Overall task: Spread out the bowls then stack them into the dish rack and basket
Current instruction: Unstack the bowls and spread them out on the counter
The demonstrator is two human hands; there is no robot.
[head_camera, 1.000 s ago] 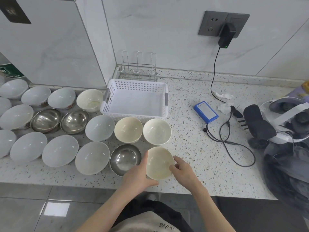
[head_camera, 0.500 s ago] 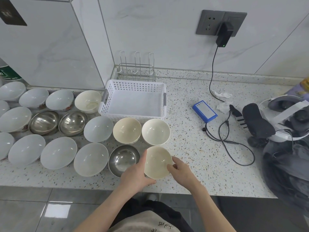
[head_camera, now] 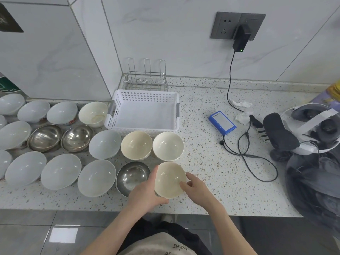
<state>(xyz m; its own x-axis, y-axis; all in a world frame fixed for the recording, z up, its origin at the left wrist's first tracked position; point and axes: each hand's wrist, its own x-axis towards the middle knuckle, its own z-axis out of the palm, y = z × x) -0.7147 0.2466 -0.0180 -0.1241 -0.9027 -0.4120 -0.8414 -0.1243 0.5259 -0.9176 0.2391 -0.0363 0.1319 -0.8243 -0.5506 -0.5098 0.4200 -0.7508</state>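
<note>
Holding the cream bowl (head_camera: 169,179) at the counter's (head_camera: 211,162) front edge, left hand (head_camera: 145,195) cupping it and right hand (head_camera: 196,188) pinching its rim, we risk knocking the touching steel bowl (head_camera: 131,176) or dropping it off the edge.

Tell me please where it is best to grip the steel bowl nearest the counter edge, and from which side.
Pinch the far rim of the steel bowl from above, probably thumb inside. It sits upright and open. A white bowl crowds its left, the left hand holding the cream bowl crowds its right; the far rim has the most room.
</note>
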